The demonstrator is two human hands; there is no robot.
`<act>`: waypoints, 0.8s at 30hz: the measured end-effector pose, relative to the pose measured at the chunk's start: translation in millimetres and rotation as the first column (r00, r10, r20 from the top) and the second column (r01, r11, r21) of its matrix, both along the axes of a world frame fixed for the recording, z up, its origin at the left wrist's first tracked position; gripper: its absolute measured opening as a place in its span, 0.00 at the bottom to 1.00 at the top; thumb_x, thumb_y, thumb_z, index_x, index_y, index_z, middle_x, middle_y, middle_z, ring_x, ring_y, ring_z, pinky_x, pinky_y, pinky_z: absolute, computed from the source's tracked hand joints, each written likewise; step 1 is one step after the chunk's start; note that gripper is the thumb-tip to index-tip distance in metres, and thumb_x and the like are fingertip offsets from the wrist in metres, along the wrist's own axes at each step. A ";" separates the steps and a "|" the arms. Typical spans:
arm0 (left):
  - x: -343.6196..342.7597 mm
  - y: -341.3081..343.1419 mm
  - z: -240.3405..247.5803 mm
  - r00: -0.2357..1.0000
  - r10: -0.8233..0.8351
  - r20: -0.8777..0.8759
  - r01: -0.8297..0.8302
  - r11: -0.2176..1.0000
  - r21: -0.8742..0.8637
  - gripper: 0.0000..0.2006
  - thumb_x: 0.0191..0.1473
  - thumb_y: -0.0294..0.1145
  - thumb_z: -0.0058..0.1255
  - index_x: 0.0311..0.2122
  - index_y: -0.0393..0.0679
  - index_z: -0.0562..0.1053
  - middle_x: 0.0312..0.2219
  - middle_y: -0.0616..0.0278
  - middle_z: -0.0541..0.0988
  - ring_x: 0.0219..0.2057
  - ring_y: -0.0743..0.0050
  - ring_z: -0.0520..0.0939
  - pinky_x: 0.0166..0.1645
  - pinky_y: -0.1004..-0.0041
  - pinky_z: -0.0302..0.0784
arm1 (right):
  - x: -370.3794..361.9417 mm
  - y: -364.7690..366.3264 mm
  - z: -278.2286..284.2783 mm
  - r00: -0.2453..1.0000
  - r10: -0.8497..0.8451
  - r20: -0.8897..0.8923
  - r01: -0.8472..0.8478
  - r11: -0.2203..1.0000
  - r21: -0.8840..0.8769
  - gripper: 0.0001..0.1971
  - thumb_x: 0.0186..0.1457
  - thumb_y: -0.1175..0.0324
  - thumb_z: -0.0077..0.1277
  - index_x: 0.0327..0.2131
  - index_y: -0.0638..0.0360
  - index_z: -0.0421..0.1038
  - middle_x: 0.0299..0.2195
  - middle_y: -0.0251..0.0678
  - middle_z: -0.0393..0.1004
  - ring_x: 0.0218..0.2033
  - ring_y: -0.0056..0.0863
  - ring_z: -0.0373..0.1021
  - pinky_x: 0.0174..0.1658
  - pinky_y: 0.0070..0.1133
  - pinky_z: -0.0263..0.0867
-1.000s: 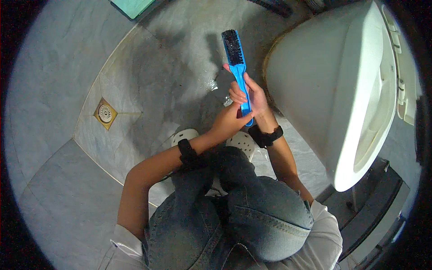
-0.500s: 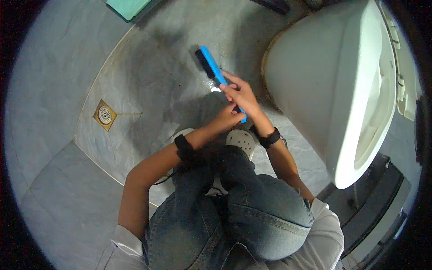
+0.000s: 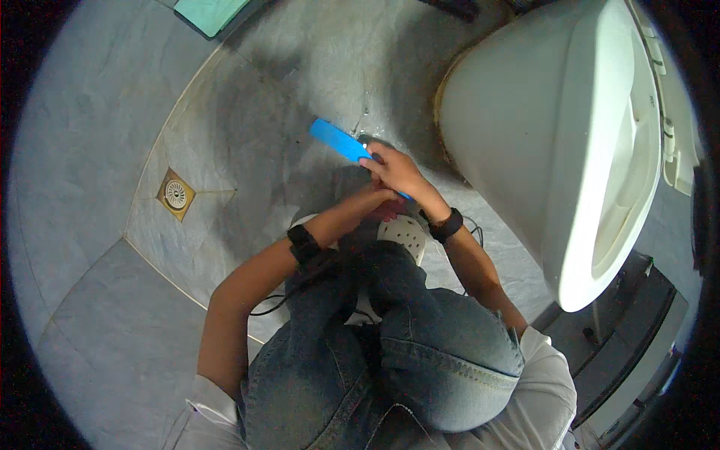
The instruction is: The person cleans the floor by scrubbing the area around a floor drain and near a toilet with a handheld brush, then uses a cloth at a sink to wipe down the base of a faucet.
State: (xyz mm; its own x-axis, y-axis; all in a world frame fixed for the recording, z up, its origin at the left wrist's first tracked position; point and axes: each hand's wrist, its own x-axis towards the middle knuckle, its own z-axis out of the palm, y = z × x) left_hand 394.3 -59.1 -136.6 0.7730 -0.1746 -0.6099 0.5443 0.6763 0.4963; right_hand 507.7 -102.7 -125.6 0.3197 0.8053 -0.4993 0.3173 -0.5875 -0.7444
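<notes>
A blue scrubbing brush (image 3: 339,140) is tilted over the grey tiled floor, its smooth back facing up and its bristles hidden. My right hand (image 3: 397,171) is closed round the brush where head and handle meet. Close below it, my left hand (image 3: 379,199) is at the handle's end, closed against it; its fingers are partly hidden. Wet, shiny floor (image 3: 362,131) shows just beyond the brush head. Both hands are above my white perforated clogs (image 3: 403,234).
A white toilet (image 3: 517,112) stands close on the right. To the left, a square brass floor drain (image 3: 175,194) is set in the tiles. A pale green object (image 3: 210,13) is at the far left, and a dark grey stepped object (image 3: 622,330) sits lower right. Thin black cables (image 3: 474,229) hang by my wrists.
The brush has turned, so its head swung nearer and left and its bristles no longer show. My right hand has come slightly nearer; my left has shifted slightly beneath it.
</notes>
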 end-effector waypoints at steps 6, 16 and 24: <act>2.7 -7.9 -14.1 0.990 -0.057 -0.126 0.043 0.993 -0.111 0.14 0.42 0.42 0.41 0.33 0.46 0.65 0.28 0.62 0.72 0.28 0.75 0.72 0.32 0.75 0.67 | 14.0 -14.3 -24.8 0.979 0.201 -0.021 -0.201 0.959 -0.203 0.15 0.48 0.57 0.40 0.22 0.59 0.65 0.12 0.34 0.64 0.15 0.22 0.63 0.21 0.21 0.58; 10.1 16.9 7.3 0.991 0.099 -0.085 -0.101 0.995 -0.024 0.17 0.47 0.44 0.35 0.40 0.45 0.60 0.32 0.59 0.72 0.29 0.75 0.71 0.33 0.75 0.67 | 78.1 10.9 -51.1 0.919 -0.370 0.133 0.385 0.916 -0.111 0.22 0.48 0.51 0.37 0.14 0.61 0.64 0.09 0.32 0.61 0.12 0.23 0.57 0.18 0.23 0.53; -14.8 4.6 -41.4 0.905 0.308 -0.293 -0.392 0.870 -0.299 0.29 0.46 0.57 0.27 0.46 0.43 0.56 0.42 0.56 0.63 0.42 0.63 0.66 0.46 0.66 0.60 | -26.6 10.9 -50.1 0.998 0.002 0.065 -0.001 1.000 -0.014 0.16 0.44 0.56 0.42 0.25 0.62 0.68 0.19 0.43 0.67 0.21 0.25 0.62 0.27 0.25 0.59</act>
State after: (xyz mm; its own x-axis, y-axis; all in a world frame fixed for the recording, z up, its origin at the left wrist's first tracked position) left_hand 379.5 -54.5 -178.0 0.6690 -0.1492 -0.7282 0.3083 0.9471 0.0892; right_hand 481.1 -91.8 -175.7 0.3507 0.7991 -0.4883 0.3657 -0.5969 -0.7141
